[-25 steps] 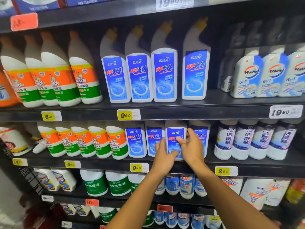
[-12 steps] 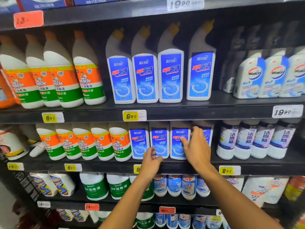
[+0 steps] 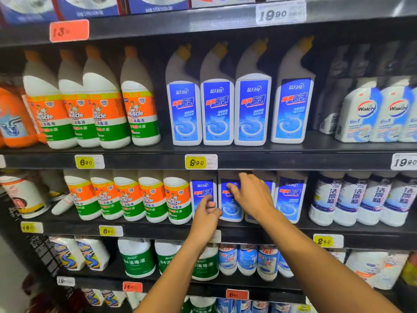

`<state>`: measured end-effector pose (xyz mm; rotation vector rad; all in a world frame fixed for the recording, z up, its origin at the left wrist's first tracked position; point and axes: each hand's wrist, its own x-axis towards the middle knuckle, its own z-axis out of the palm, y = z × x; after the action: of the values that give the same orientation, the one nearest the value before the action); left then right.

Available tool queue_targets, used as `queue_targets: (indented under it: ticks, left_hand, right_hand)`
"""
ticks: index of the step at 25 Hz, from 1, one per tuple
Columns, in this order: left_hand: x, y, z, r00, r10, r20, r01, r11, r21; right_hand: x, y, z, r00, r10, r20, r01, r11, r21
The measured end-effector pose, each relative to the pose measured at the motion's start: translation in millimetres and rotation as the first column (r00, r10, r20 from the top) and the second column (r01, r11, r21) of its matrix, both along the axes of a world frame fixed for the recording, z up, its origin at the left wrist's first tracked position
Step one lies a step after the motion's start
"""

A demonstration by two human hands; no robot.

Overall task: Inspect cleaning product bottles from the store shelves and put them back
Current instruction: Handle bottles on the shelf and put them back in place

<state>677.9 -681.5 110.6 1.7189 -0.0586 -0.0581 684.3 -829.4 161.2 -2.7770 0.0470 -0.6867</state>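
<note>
Several white bottles with blue labels stand in a row on the second shelf (image 3: 146, 229) from the top. My right hand (image 3: 250, 195) reaches across this row with fingers stretched. Its fingertips lie on the label of the second blue-label bottle (image 3: 231, 208), and its palm hides most of the third. My left hand (image 3: 206, 213) hovers loosely curled in front of the leftmost blue-label bottle (image 3: 203, 188) and holds nothing. The fourth blue-label bottle (image 3: 291, 197) stands free to the right.
Orange-and-green Mr Muscle bottles (image 3: 149, 197) crowd the shelf to the left, and white bottles with purple print (image 3: 347, 199) stand to the right. The shelf above carries taller blue-label bottles (image 3: 217, 109) and Walch bottles (image 3: 361, 114). Green-label jugs (image 3: 137, 260) sit below.
Both hands gripped one blue-label bottle a second ago. It now stands in the row. My left hand let go and drew back leftward; my right hand slid left across the labels.
</note>
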Motion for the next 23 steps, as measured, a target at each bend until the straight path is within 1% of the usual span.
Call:
queue_targets:
  ticks: [3, 6, 10, 15, 18, 23]
  left_hand:
    - [1, 5, -1, 1.000, -0.019, 0.009, 0.019, 1.000, 0.006]
    - [4, 9, -4, 0.999, -0.037, 0.003, 0.037, 0.999, -0.004]
    - [7, 12, -10, 0.999, -0.042, -0.011, 0.041, 0.999, -0.016]
    - [8, 10, -15, 0.994, -0.096, -0.049, 0.095, 0.995, -0.012]
    - [7, 7, -17, 0.992, -0.116, -0.054, 0.116, 0.993, 0.001]
    - [6, 6, -19, 0.993, -0.111, -0.042, 0.109, 0.993, -0.046]
  right_hand:
    - [7, 1, 2, 0.998, -0.027, -0.061, 0.025, 0.999, -0.030]
    - [9, 0, 6, 0.997, -0.024, -0.067, 0.022, 0.999, -0.025]
    - [6, -4, 7, 0.999, 0.005, -0.033, -0.005, 1.000, -0.016]
    - [3, -5, 8, 1.000, -0.002, 0.008, 0.002, 0.997, -0.077]
    - [2, -7, 7, 1.000, 0.006, -0.016, -0.007, 0.999, -0.053]
    - [-4, -12, 8, 0.996, 0.053, 0.075, -0.059, 0.995, 0.085]
